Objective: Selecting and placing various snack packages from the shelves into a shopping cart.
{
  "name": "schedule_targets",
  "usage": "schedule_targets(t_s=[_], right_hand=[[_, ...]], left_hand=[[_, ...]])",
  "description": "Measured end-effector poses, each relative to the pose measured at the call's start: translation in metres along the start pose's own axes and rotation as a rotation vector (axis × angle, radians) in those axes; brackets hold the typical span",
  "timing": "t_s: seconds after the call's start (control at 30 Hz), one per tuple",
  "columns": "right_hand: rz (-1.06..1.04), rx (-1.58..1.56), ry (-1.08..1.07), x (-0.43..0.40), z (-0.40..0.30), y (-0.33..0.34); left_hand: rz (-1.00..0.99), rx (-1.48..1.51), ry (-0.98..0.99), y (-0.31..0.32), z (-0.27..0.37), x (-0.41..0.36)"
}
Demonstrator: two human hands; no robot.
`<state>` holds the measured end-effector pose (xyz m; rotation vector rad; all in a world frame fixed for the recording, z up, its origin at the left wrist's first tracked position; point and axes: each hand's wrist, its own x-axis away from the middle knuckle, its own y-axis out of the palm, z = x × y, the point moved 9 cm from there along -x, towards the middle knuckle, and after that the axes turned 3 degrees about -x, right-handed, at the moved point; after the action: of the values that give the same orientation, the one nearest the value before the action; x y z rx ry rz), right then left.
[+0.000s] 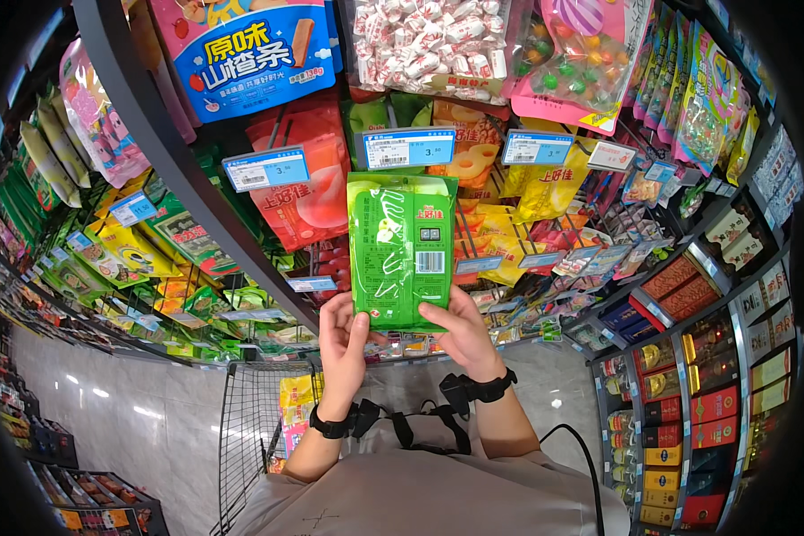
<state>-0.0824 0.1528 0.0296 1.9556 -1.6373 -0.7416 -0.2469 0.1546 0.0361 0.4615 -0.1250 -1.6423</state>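
Observation:
A green Oishi candy bag point(402, 254) is held up in front of the candy rack, its printed back with a barcode facing me. At its lower left corner, my left hand point(346, 342) grips the edge, thumb on the near face. My right hand point(465, 329) pinches the lower right corner, thumb across the front. Just beyond the bag hang a red candy bag point(308, 194), an orange candy bag point(467, 151) and a yellow candy bag point(551, 177) on hooks. Price tags point(409, 148) on the hook ends stand right above the green bag.
A black wire shopping cart point(241, 415) holding colourful packages point(297, 402) stands at my left. Shelves of boxed goods point(713, 405) rise on the right. Larger bags, including one of white wrapped candies point(429, 43), hang above. A dark upright post point(194, 174) divides the rack. Grey floor point(134, 402) shows below.

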Motion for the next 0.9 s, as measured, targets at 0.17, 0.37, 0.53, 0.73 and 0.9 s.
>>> schedule_targets(t_s=[0.17,0.37,0.53,0.73,0.9], right_hand=[[0.008,-0.084,0.024,0.002,-0.005,0.003],[-0.124,-0.187,0.046,0.002,0.002,0.001],[-0.14,-0.013,-0.001,-0.002,0.009,0.001],[-0.138,-0.051,0.009,-0.005,0.012,0.007],[-0.22,-0.022,0.108,-0.006,0.03,0.005]], left_hand=[[0.085,-0.318,0.235,-0.007,0.016,0.003],[0.021,-0.385,0.175,-0.003,0.017,0.005],[-0.011,-0.264,0.192,0.0,0.012,0.007],[-0.14,-0.059,0.099,0.011,-0.004,0.013],[-0.232,-0.111,0.088,0.02,-0.007,0.023]])
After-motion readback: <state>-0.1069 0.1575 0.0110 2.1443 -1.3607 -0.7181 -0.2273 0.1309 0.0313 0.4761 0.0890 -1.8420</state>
